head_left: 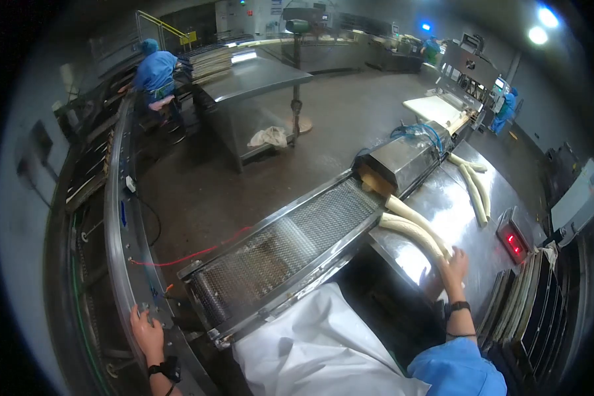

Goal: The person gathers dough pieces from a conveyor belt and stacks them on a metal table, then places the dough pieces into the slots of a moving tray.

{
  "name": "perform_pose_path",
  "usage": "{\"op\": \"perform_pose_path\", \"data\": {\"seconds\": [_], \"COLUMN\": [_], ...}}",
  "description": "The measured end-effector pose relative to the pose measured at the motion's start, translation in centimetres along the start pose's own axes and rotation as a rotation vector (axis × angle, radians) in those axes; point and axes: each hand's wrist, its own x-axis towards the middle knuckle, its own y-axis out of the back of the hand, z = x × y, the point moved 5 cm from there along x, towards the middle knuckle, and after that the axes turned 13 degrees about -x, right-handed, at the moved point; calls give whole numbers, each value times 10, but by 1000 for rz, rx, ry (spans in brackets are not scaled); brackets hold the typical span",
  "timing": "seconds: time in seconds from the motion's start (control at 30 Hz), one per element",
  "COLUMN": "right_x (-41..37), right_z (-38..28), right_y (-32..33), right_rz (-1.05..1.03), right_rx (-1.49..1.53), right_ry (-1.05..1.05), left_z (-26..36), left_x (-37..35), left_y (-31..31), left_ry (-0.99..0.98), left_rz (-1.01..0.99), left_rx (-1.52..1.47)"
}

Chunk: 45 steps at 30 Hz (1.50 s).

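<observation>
My left hand [148, 335] rests on the steel rail [127, 264] at the lower left, its fingers apart beside a small fitting; nothing shows in its grasp. On the right, my right hand [455, 269] is closed around the near end of a long, pale roll, apparently dough [410, 231]. A second pale roll [412, 212] lies alongside it, just behind. Both stretch across the shiny steel table [435, 191] toward the end of the mesh conveyor [297, 237]. The fingertips of my right hand are partly hidden by the roll and the hand itself.
More pale rolls [475, 188] lie farther back on the table, near a red digital display [513, 241]. A metal housing [402, 158] covers the conveyor's far end. Stacked trays [521, 310] stand at right. A co-worker in blue [155, 72] is at the back left.
</observation>
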Motion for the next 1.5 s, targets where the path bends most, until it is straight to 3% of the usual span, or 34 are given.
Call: {"op": "perform_pose_path", "data": {"seconds": [0.07, 0.13, 0.2, 0.37, 0.53, 0.73, 0.93, 0.97, 1.07, 1.2, 1.4, 1.5], "right_x": [24, 37, 48, 38, 19, 30, 32, 32, 22, 7, 4, 5], "right_z": [-32, -48, -85, -138, -130, -100, -83, -88, -109, -136, -190, -248], "right_y": [4, -27, -10, 4, 18, 12, -12, -6, -17, -36, -57, -43], "right_rz": [-461, -463, -578, -567, -490, -618, -429, -562, -391, -405, -402, -314], "right_rx": [188, 125, 49, -32, 44, -25, -220, -229, -269, -149, 106, 318], "right_ry": [-57, 70, 84, 179, 311, 183, -21, -44, 39, 268, 358, 377], "left_z": [1, 0, -4, -8, -16, 17, 18, 19, 39, 33, -11, -13], "left_x": [0, 0, -2, -1, 2, 1, -1, -1, -3, -4, 1, -1], "left_y": [1, 0, -2, -3, -7, 9, 9, 10, 19, 16, -1, -4], "left_ry": [-9, -16, 5, -34, -67, 23, 73, 41, 64, 104, 40, -30], "left_rz": [-4, -4, 8, 0, 8, -77, -28, -41, -78, -77, -54, 17], "left_rx": [3, 5, -5, 9, 14, 66, -29, 14, 93, 159, 72, 18]}}
